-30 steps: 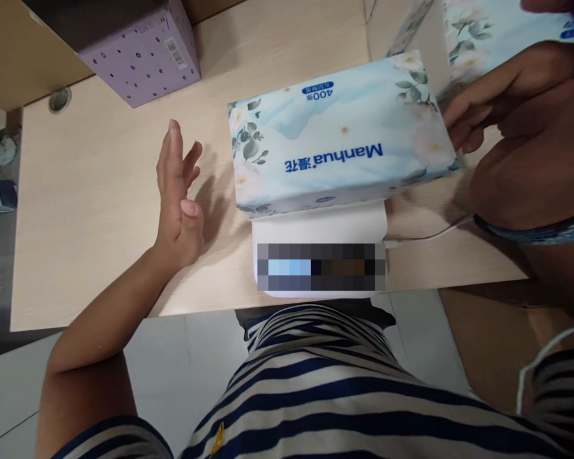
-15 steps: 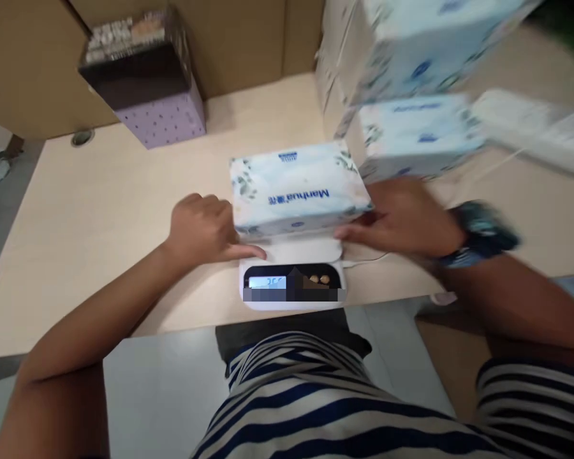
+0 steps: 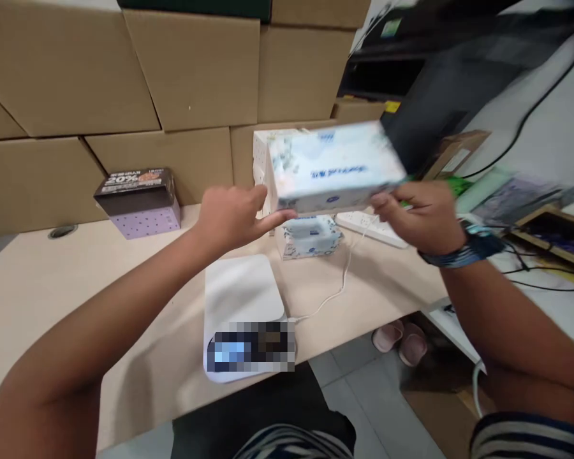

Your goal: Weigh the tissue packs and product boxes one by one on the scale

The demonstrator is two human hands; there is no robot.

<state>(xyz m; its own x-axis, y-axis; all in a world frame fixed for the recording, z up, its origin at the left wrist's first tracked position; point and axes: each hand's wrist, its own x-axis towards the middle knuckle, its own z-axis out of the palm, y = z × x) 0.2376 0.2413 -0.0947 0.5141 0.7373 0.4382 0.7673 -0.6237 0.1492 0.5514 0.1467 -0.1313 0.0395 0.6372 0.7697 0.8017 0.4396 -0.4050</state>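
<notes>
Between my two hands a pale blue tissue pack (image 3: 335, 167) with leaf prints is held up in the air. My left hand (image 3: 236, 217) grips its left end, thumb along the lower front edge. At the right end, my right hand (image 3: 418, 213) pinches the near corner. Below and to the left lies a white kitchen scale (image 3: 242, 290), its platform bare and its display lit but blurred out. Another tissue pack (image 3: 310, 239) rests on the table behind the scale, partly covered by the raised one.
A black box on a purple dotted box (image 3: 146, 220) stands at the back left. Cardboard boxes (image 3: 196, 70) form a wall behind the table (image 3: 167, 338). A white power strip (image 3: 370, 229) and a cable (image 3: 342, 287) lie to the right. Pink shoes (image 3: 387, 336) are on the floor.
The tissue pack has been lifted off the scale in both hands and carried up toward the back right. My view has tilted up, showing more boxes behind.
</notes>
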